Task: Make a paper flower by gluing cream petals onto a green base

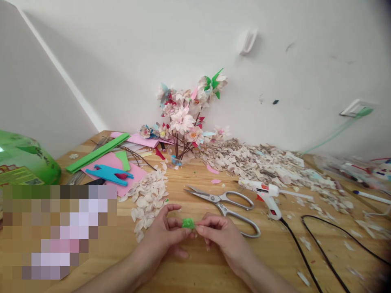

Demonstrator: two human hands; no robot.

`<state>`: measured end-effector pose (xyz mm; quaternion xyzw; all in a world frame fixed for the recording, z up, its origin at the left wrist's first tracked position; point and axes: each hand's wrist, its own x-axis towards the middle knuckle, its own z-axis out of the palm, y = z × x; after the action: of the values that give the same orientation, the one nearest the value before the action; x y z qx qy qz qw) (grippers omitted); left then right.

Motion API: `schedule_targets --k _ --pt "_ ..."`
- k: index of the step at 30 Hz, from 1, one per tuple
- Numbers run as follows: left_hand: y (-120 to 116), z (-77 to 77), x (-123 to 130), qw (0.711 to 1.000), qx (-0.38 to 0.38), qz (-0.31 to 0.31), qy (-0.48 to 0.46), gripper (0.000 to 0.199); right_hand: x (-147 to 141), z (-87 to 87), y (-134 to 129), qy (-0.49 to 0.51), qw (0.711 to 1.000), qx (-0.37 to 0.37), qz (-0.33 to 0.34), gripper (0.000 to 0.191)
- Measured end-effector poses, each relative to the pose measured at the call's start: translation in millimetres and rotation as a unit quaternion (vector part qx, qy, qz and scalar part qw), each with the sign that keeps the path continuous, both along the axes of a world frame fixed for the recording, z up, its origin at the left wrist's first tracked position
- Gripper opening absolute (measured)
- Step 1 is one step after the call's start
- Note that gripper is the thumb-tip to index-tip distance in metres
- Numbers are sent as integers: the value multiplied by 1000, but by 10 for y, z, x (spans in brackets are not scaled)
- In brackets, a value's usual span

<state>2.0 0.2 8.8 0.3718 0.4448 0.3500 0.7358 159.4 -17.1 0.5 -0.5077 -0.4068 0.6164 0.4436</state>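
Note:
Near the front of the wooden table, a small green piece (188,223) is pinched between both hands. The fingertips of my left hand (171,232) grip its left side, with the thumb below and a finger behind. My right hand (217,231) has its thumb and index finger pressed together at the piece's right edge. Silver scissors (224,205) lie partly spread just behind my right hand. Left of my left hand is a pile of pale petals (148,193). A white glue gun (267,193) rests on its side to the right.
Handmade flowers (183,118) stand in a small cup by the wall. Petal scraps (262,162) cover the back right. Green strips (99,152), pink sheets (137,173) and a blue piece (110,175) lie left. A black cord (301,248) runs along the right.

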Motion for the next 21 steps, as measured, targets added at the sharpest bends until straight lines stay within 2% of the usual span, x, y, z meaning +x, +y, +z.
schedule_targets --k 4,10,12,21 --pt "0 1 -4 1000 9 -12 6 60 2 -36 4 -79 995 67 -5 17" --pt "-4 9 9 1000 20 -6 17 60 7 -59 -12 -189 966 172 -39 8" --pt "-6 10 14 1000 23 0 19 59 5 -57 -16 -190 966 173 -38 8" --pt "-2 12 5 999 29 1 21 61 -28 -89 0 -92 992 80 -25 18"
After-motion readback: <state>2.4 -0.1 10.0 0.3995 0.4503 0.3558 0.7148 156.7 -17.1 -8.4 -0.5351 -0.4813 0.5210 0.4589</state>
